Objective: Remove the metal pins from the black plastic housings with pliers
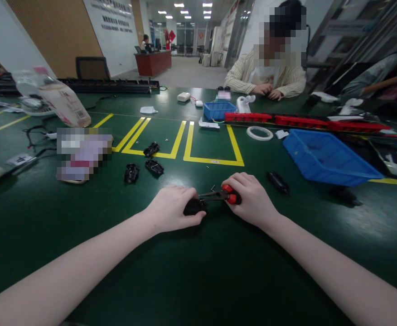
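Note:
My left hand (pixel 173 209) is closed around a small black plastic part (pixel 193 207) and presses it on the green table (pixel 198 271). My right hand (pixel 251 199) grips the red handles of a pair of pliers (pixel 224 195). The dark jaws of the pliers point left and touch the black part. Three similar black parts (pixel 146 163) lie loose on the table beyond my left hand. Another black part (pixel 278 182) lies to the right of my right hand.
A large blue bin (pixel 327 158) stands at the right, a smaller blue bin (pixel 218 110) farther back. Yellow tape lines (pixel 188 145), a white ring (pixel 259 133) and a red rail (pixel 307 121) cross the table. A person in a striped shirt (pixel 269 77) sits opposite.

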`<state>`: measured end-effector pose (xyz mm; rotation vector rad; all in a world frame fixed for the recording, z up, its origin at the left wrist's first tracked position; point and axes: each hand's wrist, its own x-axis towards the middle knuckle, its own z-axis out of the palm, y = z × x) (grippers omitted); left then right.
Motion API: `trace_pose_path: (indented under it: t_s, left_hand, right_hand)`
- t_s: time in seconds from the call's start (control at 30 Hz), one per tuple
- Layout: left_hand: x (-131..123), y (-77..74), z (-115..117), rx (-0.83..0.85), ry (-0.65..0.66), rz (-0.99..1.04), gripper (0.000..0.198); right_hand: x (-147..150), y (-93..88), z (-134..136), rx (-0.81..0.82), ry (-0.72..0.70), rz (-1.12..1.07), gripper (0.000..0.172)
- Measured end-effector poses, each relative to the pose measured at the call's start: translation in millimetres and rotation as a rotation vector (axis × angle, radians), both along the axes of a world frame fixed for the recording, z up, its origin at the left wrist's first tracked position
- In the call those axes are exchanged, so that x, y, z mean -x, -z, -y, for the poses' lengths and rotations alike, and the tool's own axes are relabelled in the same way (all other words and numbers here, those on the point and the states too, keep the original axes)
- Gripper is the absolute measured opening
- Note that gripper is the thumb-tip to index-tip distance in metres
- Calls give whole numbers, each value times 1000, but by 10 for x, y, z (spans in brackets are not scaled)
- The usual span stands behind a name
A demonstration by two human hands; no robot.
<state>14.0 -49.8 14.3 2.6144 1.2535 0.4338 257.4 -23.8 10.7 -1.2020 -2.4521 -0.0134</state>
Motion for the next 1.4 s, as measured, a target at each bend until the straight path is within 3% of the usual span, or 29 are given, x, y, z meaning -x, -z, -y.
trace_pose_path:
  t_s: [0.23,0.7,1.0,1.2,1.4]
  left_hand:
    - [47,-12,-41,-68,27,11,42]
    - [55,0,-35,-158,42,6,38]
    - [75,-33,-27,-36,-2,126,36]
    - [86,-37,-36,11,-22,168,33]
    - [71,-29,-31,-89,25,65,38]
  right_hand:
    - [3,-2,6,7,-26,33,23]
    - [16,-11,18,-44,-8,112,13]
    - [-45,-8,-16,-74,39,48,6]
    - [-86,-7,-59,-98,54,64,21]
    - [-68,-1,-39,-118,-9,134,24]
